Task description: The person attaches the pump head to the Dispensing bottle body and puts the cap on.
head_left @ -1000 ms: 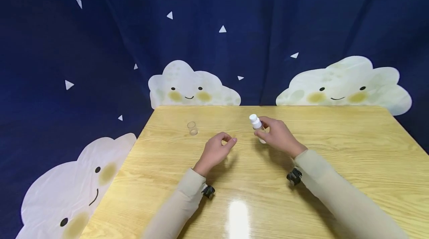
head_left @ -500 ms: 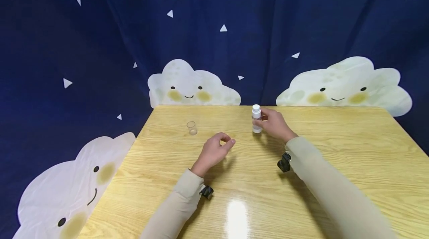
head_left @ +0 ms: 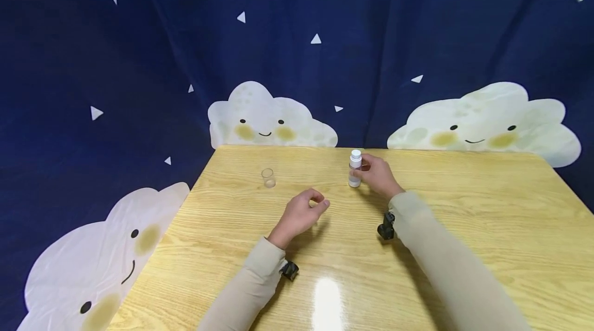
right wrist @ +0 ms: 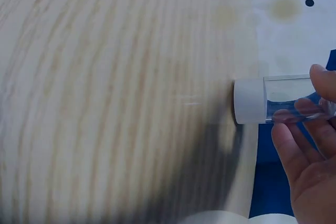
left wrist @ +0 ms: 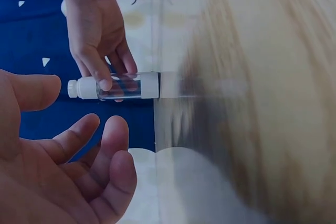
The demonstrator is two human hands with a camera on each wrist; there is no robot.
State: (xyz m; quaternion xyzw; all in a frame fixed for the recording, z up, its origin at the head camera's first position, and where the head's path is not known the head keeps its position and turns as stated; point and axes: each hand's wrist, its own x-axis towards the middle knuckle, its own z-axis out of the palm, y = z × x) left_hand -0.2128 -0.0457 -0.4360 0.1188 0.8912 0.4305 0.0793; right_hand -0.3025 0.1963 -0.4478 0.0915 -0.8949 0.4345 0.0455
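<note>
My right hand (head_left: 378, 175) holds a small clear bottle (head_left: 355, 172) between thumb and fingers, near the far edge of the table. The bottle has a white pump top and a white base, and it is upright, with its base right at the wood in the right wrist view. In the left wrist view its white top (left wrist: 84, 88) shows bare, above the gripping fingers. My left hand (head_left: 299, 213) holds nothing, its fingers loosely curved over the middle of the table. Beyond it, to the left, stands a small clear cap (head_left: 268, 178).
The light wooden table (head_left: 223, 222) has its far edge right behind the bottle. A dark blue curtain (head_left: 287, 58) with white triangles and cloud faces hangs behind and to the left. A bright light reflection (head_left: 327, 302) lies on the near tabletop.
My right hand has moved away from me and brought the bottle from a tilt to upright, lower at the table. The left hand and the clear cap have stayed nearly in place.
</note>
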